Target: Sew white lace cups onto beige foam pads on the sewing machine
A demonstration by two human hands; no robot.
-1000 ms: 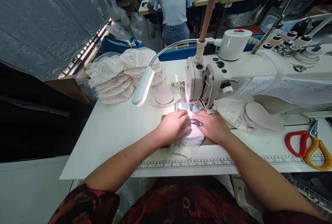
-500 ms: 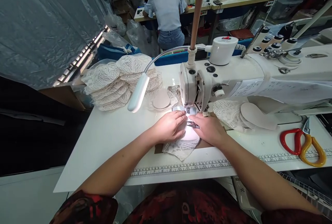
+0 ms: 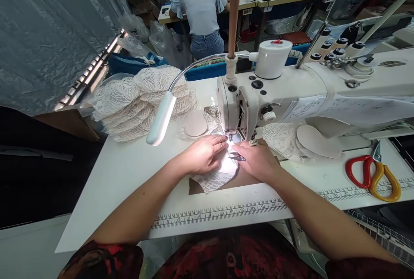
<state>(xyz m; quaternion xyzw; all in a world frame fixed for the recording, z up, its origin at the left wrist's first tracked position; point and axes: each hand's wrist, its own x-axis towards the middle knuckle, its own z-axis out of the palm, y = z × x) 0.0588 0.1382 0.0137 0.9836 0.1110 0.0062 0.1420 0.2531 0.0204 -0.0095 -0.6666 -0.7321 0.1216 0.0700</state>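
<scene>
A white lace piece (image 3: pixel 215 180) with a smooth pad on it lies under the needle area of the sewing machine (image 3: pixel 230 106). My left hand (image 3: pixel 205 154) rests flat on its left side, fingers stretched towards the presser foot. At the right edge of the piece is my right hand (image 3: pixel 258 160), its fingers closed around small metal snips (image 3: pixel 237 156) whose blades point left over the pad. A brown board (image 3: pixel 249 178) lies beneath the piece.
Stacked lace pieces (image 3: pixel 119 106) and an oval pad (image 3: pixel 196 123) lie left. Right are more pads (image 3: pixel 315 141) and red-and-yellow scissors (image 3: pixel 384 175). A lamp (image 3: pixel 161 117) hangs over the table (image 3: pixel 129 175). A person (image 3: pixel 202 7) sits beyond.
The lace piece has turned, its lower end swinging left, baring more brown board at the right. Both hands stay by the needle. The whole view has shifted slightly.
</scene>
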